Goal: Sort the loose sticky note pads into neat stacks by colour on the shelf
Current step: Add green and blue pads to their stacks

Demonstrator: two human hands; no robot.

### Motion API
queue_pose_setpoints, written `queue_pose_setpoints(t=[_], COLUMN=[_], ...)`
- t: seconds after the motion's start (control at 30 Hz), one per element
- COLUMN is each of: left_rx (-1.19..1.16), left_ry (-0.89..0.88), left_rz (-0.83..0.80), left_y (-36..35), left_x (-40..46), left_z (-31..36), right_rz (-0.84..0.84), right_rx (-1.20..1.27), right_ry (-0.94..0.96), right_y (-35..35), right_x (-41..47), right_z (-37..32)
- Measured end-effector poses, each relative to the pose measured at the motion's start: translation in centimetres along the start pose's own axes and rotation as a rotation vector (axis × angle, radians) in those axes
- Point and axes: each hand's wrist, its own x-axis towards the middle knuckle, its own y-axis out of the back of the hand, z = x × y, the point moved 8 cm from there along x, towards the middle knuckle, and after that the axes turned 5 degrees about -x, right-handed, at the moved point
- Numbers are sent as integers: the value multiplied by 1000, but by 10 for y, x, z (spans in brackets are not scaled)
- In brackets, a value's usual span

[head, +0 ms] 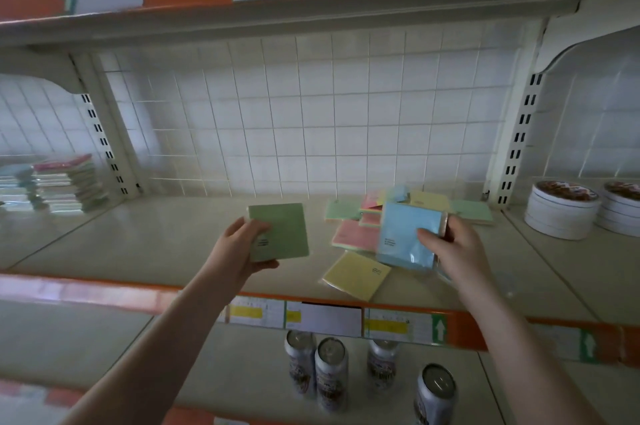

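Above the shelf [173, 241], left hand [242, 244] holding green pad [280, 230], right hand [453, 248] blue pad [405, 234]

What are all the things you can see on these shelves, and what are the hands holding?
green pad: one, green, held up in the left hand over the middle shelf.
blue pad: one, blue, held in the right hand.
yellow pad: one, yellow, flat near the shelf's front edge.
loose pile: several pads, pink, green, yellow, blue, behind the blue pad.
stacked pads: blurred stack, mixed pastel, far left.
round tins: two, white, far right.
cans: four, silver, lower shelf.
left hand: fingers curled round the green pad.
right hand: fingers curled round the blue pad.
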Motion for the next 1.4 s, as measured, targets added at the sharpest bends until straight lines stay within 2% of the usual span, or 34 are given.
queue_pose_setpoints(t=[0.2,0.37,0.67,0.87,1.07,1.27,1.4], left_rx=[-4,-29,-43,-55,-85,-48,-71], left_ry=[-8,-11,9,-3,-26,-67,-71], left_rz=[78,119,161,210,247,337,313], left_y=[73,173,349,411,453,541,596], left_x=[9,24,75,114,136,152,179], left_z=[9,28,72,99,105,139,155], right_rz=[-41,-41,-152,-194,-306,-364,-346], right_rx=[86,89,106,133,140,181,200], right_ry=[-82,-120,-142,-144,-98,-73,-45], right_y=[-77,-186,-378,-458,-532,-621,-686], right_x=[-15,-33,-52,-41,-20,-16,-20], right_z=[-19,-36,-84,-117,-143,-184,-211])
